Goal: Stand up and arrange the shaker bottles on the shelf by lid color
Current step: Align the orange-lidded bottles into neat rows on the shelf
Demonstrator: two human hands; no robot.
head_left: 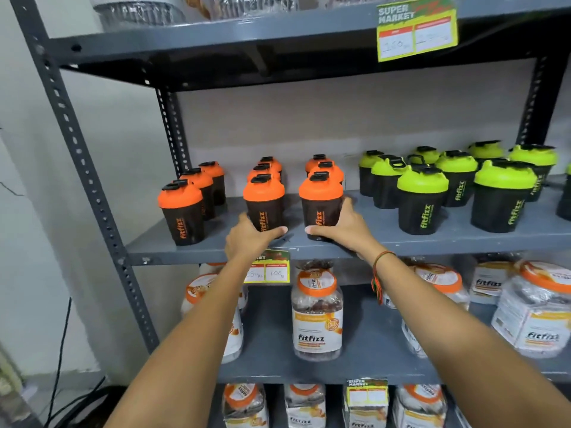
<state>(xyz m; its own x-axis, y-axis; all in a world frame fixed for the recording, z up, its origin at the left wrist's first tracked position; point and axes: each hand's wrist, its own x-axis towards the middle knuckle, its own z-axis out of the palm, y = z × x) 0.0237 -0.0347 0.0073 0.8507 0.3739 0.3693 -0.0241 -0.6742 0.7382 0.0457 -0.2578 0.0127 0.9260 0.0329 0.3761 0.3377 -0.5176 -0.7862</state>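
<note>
Black shaker bottles stand on the grey middle shelf (364,245). Orange-lidded ones form three front-to-back rows on the left, led by a left front bottle (181,211), a middle front bottle (263,202) and a right front bottle (320,202). Several green-lidded bottles (421,199) cluster on the right half. My left hand (248,237) wraps the base of the middle front orange bottle. My right hand (341,225) wraps the base of the right front orange bottle. Both bottles stand upright on the shelf.
Clear jars with orange lids (316,310) fill the lower shelves. A yellow price tag (272,271) hangs from the shelf edge below my left hand, another tag (417,29) from the top shelf. A perforated grey upright (83,168) frames the left side, with cables (61,366) on the floor.
</note>
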